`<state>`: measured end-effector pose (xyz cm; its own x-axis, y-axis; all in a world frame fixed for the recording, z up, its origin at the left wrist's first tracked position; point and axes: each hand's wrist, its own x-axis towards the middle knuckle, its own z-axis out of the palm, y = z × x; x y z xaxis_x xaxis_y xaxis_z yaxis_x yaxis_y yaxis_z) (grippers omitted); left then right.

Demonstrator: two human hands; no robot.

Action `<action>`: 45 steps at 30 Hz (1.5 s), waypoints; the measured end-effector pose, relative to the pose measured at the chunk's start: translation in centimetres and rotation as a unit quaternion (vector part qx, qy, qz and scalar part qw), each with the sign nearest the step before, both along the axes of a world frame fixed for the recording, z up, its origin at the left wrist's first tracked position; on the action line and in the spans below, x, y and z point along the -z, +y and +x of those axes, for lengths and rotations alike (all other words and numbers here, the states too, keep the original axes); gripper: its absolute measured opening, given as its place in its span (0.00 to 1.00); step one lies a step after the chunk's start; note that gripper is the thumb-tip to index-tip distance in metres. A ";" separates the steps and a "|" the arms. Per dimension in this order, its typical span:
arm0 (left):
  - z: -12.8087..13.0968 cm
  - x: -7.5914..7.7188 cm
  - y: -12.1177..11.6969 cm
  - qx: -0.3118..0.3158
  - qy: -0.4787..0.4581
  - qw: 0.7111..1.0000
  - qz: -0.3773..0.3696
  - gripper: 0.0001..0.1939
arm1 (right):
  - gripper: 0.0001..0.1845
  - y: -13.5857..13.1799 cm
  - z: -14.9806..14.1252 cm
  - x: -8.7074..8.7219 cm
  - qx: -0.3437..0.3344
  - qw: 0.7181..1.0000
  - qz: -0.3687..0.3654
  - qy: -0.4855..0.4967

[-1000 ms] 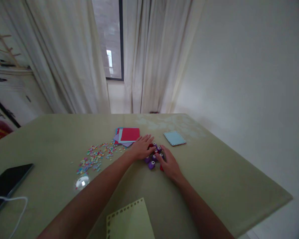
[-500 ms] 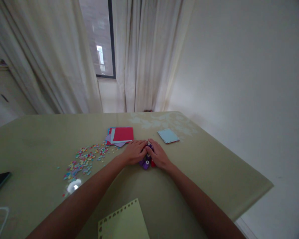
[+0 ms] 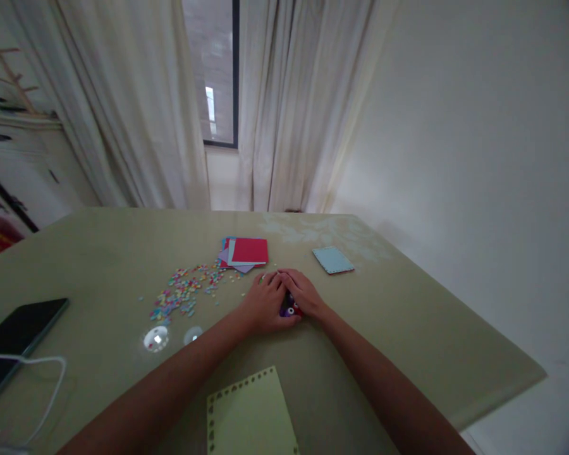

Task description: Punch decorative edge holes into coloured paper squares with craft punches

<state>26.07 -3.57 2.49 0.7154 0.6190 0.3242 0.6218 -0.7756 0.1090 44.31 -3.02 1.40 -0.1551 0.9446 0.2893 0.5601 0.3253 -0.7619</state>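
My left hand (image 3: 270, 303) lies cupped over the left and near side of a small heap of purple and red pieces with white, eye-like round tops (image 3: 291, 311). From the right, my right hand (image 3: 302, 294) curls around the same heap, its fingertips meeting the left fingers at the far side. Only a few pieces show in the gap between the hands; the others are hidden under the fingers. Just beyond my left hand lies a stack of coloured paper squares (image 3: 249, 251), red on top.
Small pastel beads or confetti bits (image 3: 183, 291) are scattered left of my hands. Two clear, shiny round pieces (image 3: 156, 339) lie nearby. A light-blue sheet with a punched edge (image 3: 332, 260) is at right, a yellow one (image 3: 251, 417) in front. A phone (image 3: 19, 347) with a white cable (image 3: 52, 360) sits left.
Both hands have drawn inward around the purple and red pieces, which are now mostly covered. My left thumb has moved to the near side of the heap. The view swung right, then back left.
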 end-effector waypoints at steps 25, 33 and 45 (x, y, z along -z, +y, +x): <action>-19.5 1.0 1.7 -0.133 0.026 0.990 0.024 0.37 | 0.23 4.1 -18.7 -1.1 -0.141 0.988 0.028 -0.055; -20.3 0.8 2.3 -0.122 0.037 0.991 0.032 0.37 | 0.26 3.2 -18.0 -1.2 -0.085 0.995 0.060 0.009; -14.7 -0.3 -0.2 -0.130 0.003 0.990 0.057 0.37 | 0.51 -4.2 0.0 -0.6 0.198 0.978 0.005 -0.069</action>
<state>11.36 -3.79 2.80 0.5378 0.7421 0.3999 0.8028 -0.5956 0.0256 44.33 -7.20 1.97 0.1837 0.9357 0.3012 0.7408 0.0697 -0.6681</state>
